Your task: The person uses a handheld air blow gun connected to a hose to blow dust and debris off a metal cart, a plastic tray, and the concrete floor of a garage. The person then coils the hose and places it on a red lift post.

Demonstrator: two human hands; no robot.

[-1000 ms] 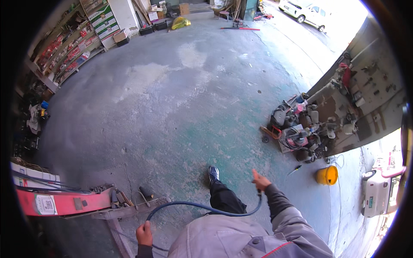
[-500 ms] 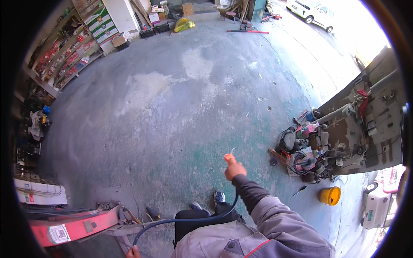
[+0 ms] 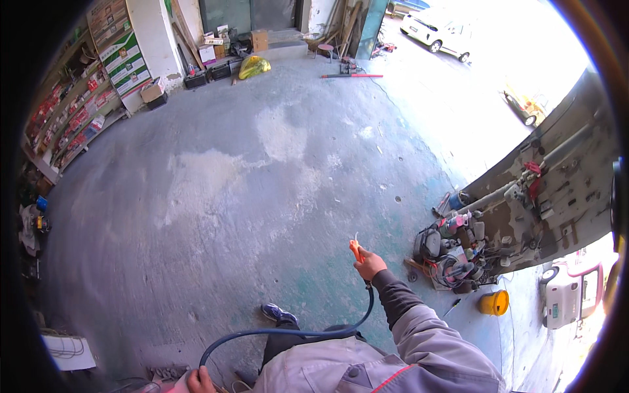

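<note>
Out in front of my body, my right hand (image 3: 372,266) is closed around the handle of an orange welding electrode holder (image 3: 355,249). A thin, bent, pale stub (image 3: 356,237) sticks out of its far end. From the lower end of the handle a thick dark blue cable (image 3: 282,333) loops down and across my waist to the left. Low at the lower edge, my left hand (image 3: 201,380) is wrapped round that cable; part of this hand is cut off by the frame.
Worn concrete floor (image 3: 229,223) spreads ahead. On the right, tools and coiled cords (image 3: 452,252) crowd against a pillar, near a yellow bucket (image 3: 494,302). Stocked shelves (image 3: 72,118) line the left wall. A yellow bag (image 3: 254,67) and a red bar (image 3: 352,76) lie farther off.
My view has shifted, and the red metal frame at lower left has mostly left the picture. One shoe has stepped forward to the left. Both hands keep their grip.
</note>
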